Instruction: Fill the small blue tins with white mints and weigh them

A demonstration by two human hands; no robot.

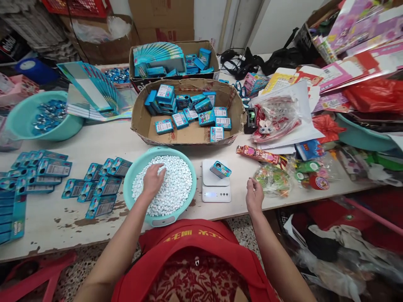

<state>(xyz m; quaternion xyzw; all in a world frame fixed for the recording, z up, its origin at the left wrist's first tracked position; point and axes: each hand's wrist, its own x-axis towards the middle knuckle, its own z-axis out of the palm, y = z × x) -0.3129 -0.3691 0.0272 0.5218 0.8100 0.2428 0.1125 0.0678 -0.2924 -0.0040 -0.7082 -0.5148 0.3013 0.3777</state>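
My left hand [153, 181] is in the turquoise basin [128, 193], over a bed of small white pellets [176, 184]. Its fingers are bent toward the thumb, and anything between them is too small to make out. To the right of the basin stands a white digital scale [216, 194] with a lit display. A blue printed box [220, 169] with a dark round hole in its end lies on the scale's plate. My right hand [255, 195] hovers at the table edge right of the scale, fingers curled in with nothing visible in them.
Behind the basin, an open cardboard box [189, 136] holds several blue boxes. More blue boxes [105, 184] stand in groups at the left. A turquoise bowl [19, 121] holds shiny blue pieces. Candy packets [261, 155] and a plastic bag of sweets [273, 180] lie at the right.
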